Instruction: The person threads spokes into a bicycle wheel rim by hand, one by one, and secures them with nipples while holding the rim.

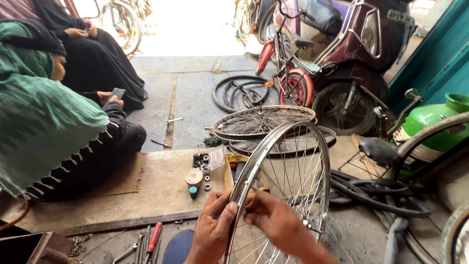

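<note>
Head view: left hand point(211, 226) curled around the rim of the bicycle wheel point(288, 176), thumb on top. Right hand point(273, 217) pinches something small at the rim's inner side. Wheel stands upright on the floor.

**Both hands up close, fingertips nearly meeting**

Left hand point(212, 227) comes up from below with the wrist bent, fingers curled and thumb pressed forward in a pinch. Right hand point(273, 220) reaches in from the lower right, forearm angled, fingertips bunched just beside the left thumb.
</note>
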